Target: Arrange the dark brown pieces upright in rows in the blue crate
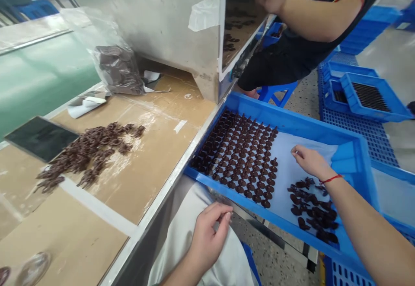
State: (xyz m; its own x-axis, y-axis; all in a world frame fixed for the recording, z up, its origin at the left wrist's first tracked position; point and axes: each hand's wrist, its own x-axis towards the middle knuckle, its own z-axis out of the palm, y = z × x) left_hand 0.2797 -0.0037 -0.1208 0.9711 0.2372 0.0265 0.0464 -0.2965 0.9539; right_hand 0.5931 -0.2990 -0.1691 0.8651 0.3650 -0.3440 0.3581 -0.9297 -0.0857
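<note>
In the head view I count two hands, one blue tray (275,117) and one white sheet (280,195). The left hand (207,243) pinches narrowly over the lap, and I cannot tell if it holds anything. The right hand (311,161), loosely curled, is just above the sheet, beside one loose heap of dark chocolate pieces (314,208). Beyond it, many uncountable rows of pieces (240,160) stand; I judge a careless sleeve or a jolted tray could scatter them.

Over at the right of the frame, there's the right hand (311,161), and what a detail on that wrist: a thin red string bracelet (331,178), a single slim cord with a little dark bead or knot! Down at bottom centre, the left hand (207,243), and around it a loose, creased off-white cloth garment (181,230) across the lap, soft folds everywhere.
</note>
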